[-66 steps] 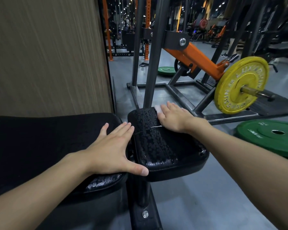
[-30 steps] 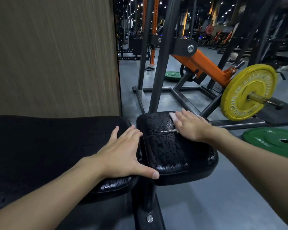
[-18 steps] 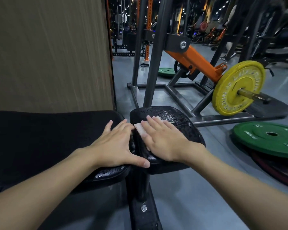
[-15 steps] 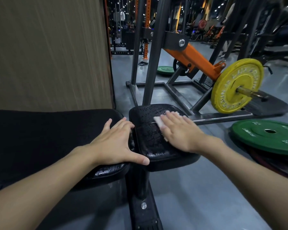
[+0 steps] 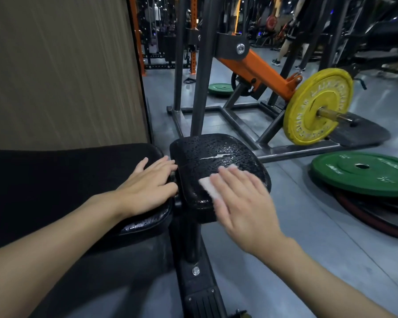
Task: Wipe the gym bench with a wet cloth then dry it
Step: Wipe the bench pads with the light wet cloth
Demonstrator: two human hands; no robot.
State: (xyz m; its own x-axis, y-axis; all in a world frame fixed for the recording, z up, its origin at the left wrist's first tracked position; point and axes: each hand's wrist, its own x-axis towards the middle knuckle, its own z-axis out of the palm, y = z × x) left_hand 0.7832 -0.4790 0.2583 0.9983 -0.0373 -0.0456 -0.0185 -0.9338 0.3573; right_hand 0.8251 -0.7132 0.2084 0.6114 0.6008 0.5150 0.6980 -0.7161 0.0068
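Observation:
The black gym bench has a long back pad (image 5: 55, 180) on the left and a small seat pad (image 5: 216, 154) at centre, its cracked surface glistening wet with a torn white strip across it. My right hand (image 5: 239, 203) lies flat on a white cloth (image 5: 208, 185) at the seat pad's near edge, pressing it down; the hand is motion-blurred. The cloth shows only at my fingertips. My left hand (image 5: 147, 187) rests flat, fingers spread, on the end of the back pad next to the gap between pads.
A wood-grain wall panel (image 5: 62, 72) stands at left. Beyond the seat rises a dark steel frame (image 5: 202, 76) with an orange lever arm (image 5: 260, 72) carrying a yellow plate (image 5: 317, 106). Green plates (image 5: 363, 175) lie on the grey floor at right. A person's legs (image 5: 287, 49) are far back.
My right hand has slid the cloth from the seat pad's far part toward its near edge, after sweeping left and right. My left hand stayed planted on the back pad.

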